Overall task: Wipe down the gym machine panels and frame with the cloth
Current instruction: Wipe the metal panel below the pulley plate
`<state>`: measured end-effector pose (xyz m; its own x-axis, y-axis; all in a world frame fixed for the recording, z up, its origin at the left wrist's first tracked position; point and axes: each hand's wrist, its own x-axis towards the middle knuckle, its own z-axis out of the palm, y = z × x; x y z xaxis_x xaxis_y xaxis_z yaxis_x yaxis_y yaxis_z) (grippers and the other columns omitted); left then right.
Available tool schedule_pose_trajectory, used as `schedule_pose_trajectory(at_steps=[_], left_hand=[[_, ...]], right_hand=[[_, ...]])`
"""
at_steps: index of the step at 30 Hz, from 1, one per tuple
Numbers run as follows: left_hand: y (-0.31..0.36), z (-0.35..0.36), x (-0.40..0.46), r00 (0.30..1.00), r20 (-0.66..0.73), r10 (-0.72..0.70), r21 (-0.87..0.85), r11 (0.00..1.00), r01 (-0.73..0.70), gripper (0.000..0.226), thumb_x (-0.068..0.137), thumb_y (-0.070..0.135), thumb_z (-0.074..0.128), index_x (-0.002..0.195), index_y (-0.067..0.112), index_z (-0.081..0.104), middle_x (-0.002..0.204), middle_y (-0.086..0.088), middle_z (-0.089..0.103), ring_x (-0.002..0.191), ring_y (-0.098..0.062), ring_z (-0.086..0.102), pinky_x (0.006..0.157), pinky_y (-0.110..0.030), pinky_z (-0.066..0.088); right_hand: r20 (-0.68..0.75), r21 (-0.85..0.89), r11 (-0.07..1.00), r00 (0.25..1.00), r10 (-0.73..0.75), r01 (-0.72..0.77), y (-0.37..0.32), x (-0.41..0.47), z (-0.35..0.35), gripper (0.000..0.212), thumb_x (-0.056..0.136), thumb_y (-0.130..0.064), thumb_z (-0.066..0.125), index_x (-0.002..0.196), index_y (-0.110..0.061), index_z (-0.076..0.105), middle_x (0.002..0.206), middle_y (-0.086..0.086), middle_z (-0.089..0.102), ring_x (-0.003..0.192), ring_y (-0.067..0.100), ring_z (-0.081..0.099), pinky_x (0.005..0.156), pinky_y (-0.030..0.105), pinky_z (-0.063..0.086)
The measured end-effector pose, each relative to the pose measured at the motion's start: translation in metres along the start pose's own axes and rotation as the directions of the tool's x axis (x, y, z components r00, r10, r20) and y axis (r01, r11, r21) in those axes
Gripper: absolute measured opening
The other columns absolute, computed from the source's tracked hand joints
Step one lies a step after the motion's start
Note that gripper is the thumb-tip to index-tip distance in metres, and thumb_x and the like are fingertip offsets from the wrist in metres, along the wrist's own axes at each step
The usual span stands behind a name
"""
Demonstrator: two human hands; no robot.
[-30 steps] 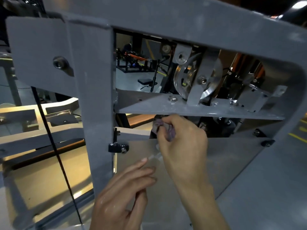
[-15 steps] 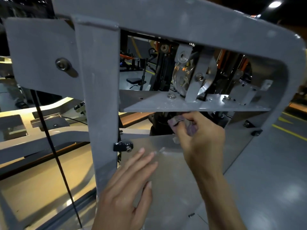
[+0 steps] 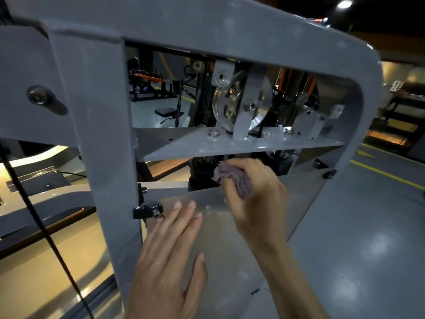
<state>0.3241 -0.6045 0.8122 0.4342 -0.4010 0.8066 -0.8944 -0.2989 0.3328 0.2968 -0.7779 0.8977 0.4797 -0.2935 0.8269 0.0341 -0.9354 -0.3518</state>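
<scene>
Head view: right hand [image 3: 255, 199] grips bunched purple cloth [image 3: 232, 178] at clear panel's [image 3: 230, 249] top edge, under the shelf plate [image 3: 230, 145].
Cloth bunch points left; it has shifted rightward along the edge. Left hand [image 3: 165, 254] stays flat, fingers spread, on the panel.

Cloth [image 3: 232, 178]: purple-grey, bunched, at the top edge of the clear panel [image 3: 230, 245], just under the grey cross plate [image 3: 241, 145]. Frame [image 3: 110, 157]: grey painted steel, upright post, rounded upper right corner.
</scene>
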Motion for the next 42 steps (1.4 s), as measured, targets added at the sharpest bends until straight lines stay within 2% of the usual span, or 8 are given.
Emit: schedule_pose_trajectory(at_steps=[4,9,17,22,27,32,39,42], left_hand=[[0.009,0.008,0.004,0.999,-0.028,0.030,-0.024,0.999,-0.031,0.054,0.092,0.020,0.057,0.145,0.012,0.053,0.154,-0.004,0.052,0.149,-0.024,0.041,0.123,-0.042,0.030],[0.030,0.029,0.019,0.998,-0.037,0.055,-0.041,0.998,-0.056,0.044,0.093,0.019,0.055,0.135,0.009,0.063,0.149,-0.002,0.057,0.146,-0.023,0.046,0.119,-0.046,0.037],[0.060,0.066,0.039,0.992,-0.094,0.080,-0.051,0.995,-0.085,0.037,0.089,0.013,0.056,0.123,0.013,0.070,0.138,0.002,0.064,0.140,-0.019,0.053,0.118,-0.042,0.038],[0.078,0.086,0.048,0.990,-0.121,0.069,-0.036,0.997,-0.074,0.034,0.089,0.010,0.055,0.116,0.012,0.075,0.134,0.003,0.067,0.137,-0.018,0.056,0.117,-0.040,0.039],[0.089,0.103,0.053,0.991,-0.123,0.057,-0.009,0.998,-0.059,0.033,0.089,0.008,0.054,0.112,0.012,0.077,0.131,0.004,0.069,0.136,-0.018,0.057,0.114,-0.043,0.042],[0.098,0.119,0.055,0.990,-0.129,0.053,0.032,0.998,-0.049,0.032,0.087,0.006,0.054,0.107,0.012,0.078,0.129,0.003,0.070,0.134,-0.018,0.058,0.114,-0.042,0.043],[0.105,0.128,0.055,0.986,-0.165,0.014,0.095,0.995,0.002,0.029,0.088,0.005,0.055,0.101,0.013,0.080,0.124,0.004,0.072,0.132,-0.016,0.060,0.112,-0.041,0.045],[0.105,0.129,0.056,0.985,-0.175,-0.001,0.101,0.995,0.019,0.029,0.087,0.005,0.055,0.101,0.012,0.080,0.125,0.004,0.071,0.132,-0.018,0.060,0.112,-0.042,0.044]], right_hand=[[-0.136,-0.012,0.977,0.968,0.210,-0.213,0.040,0.013,-0.021,0.022,0.084,-0.014,0.079,0.105,-0.021,0.074,0.093,-0.008,0.073,0.086,0.017,0.067,0.072,0.033,0.055],[-0.079,0.002,0.996,0.993,0.088,-0.088,0.050,0.008,-0.018,0.021,0.087,-0.014,0.078,0.106,-0.020,0.073,0.098,-0.009,0.071,0.089,0.014,0.063,0.074,0.027,0.050],[-0.163,0.162,0.960,0.954,0.253,-0.227,0.128,0.031,-0.045,0.019,0.085,-0.020,0.083,0.085,-0.017,0.065,0.079,-0.005,0.071,0.067,0.014,0.068,0.056,0.044,0.056],[-0.241,0.145,0.939,0.909,0.339,-0.312,0.165,0.044,-0.055,0.018,0.081,-0.028,0.079,0.081,-0.020,0.064,0.074,-0.009,0.068,0.069,0.017,0.066,0.062,0.046,0.054],[-0.181,0.159,0.970,0.961,0.212,-0.184,0.148,0.036,-0.046,0.015,0.078,-0.016,0.080,0.084,-0.018,0.067,0.078,-0.006,0.071,0.073,0.018,0.067,0.067,0.038,0.054],[-0.193,0.143,0.974,0.960,0.201,-0.175,0.174,0.044,-0.052,0.013,0.081,-0.022,0.079,0.087,-0.019,0.068,0.078,-0.005,0.070,0.073,0.022,0.066,0.064,0.046,0.055],[-0.106,0.152,0.979,0.987,-0.120,0.135,0.151,0.031,-0.048,0.017,0.086,-0.022,0.068,0.101,-0.018,0.077,0.085,-0.010,0.070,0.078,0.014,0.062,0.067,0.036,0.054],[-0.162,0.112,0.991,0.986,-0.048,0.067,0.175,0.037,-0.055,0.017,0.083,-0.013,0.075,0.100,-0.015,0.077,0.081,-0.007,0.069,0.073,0.019,0.062,0.064,0.042,0.055]])
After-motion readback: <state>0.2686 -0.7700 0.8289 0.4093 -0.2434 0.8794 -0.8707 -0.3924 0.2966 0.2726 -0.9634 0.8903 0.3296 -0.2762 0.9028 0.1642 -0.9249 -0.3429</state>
